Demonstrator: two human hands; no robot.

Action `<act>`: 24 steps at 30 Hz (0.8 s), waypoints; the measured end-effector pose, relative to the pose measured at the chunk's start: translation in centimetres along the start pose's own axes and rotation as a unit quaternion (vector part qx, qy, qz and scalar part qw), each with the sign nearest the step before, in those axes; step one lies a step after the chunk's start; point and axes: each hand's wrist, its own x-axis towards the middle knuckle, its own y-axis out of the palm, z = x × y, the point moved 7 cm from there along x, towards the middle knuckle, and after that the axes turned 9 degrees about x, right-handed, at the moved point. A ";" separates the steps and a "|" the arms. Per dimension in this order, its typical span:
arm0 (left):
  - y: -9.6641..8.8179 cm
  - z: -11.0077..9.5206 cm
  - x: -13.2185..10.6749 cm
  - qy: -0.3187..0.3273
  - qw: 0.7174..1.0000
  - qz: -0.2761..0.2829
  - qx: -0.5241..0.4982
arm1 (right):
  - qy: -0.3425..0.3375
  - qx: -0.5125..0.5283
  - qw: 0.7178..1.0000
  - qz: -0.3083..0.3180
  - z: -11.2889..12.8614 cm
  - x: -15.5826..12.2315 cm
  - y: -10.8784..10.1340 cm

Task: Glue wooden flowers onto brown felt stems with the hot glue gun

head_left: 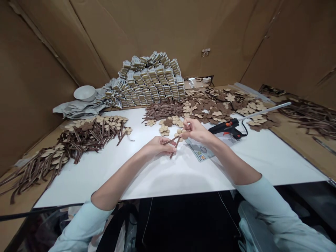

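Note:
Over the middle of the white board, both hands are closed on one small piece. My right hand pinches a beige flower between thumb and fingers. Hanging from that flower is a brown ribbon with pale stripes, in two tails. My left hand has its fingers round the ribbon tails, just left of and below the flower. Beyond the hands lie a few loose beige flowers and a brown one. A stack of striped ribbon strips sits behind them.
A black glue gun with a long glue stick lies right, near a printed DIY card. Loose flowers spread behind it. Ribboned flowers pile up left. Stacked tags and a white bowl stand at the back, inside cardboard walls.

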 end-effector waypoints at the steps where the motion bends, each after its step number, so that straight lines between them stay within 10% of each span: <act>1: 0.0 0.0 0.0 -0.003 1.000 -0.001 0.000 | -0.004 -0.013 1.000 -0.004 -0.1 0.1 -0.2; 14: -1.0 0.4 0.4 -0.032 0.999 -0.026 0.014 | -0.092 -0.234 0.968 0.006 0.2 0.0 -0.3; 24: -0.4 0.4 0.1 -0.033 0.999 -0.019 0.007 | -0.099 -0.217 0.971 0.011 0.2 0.4 -0.8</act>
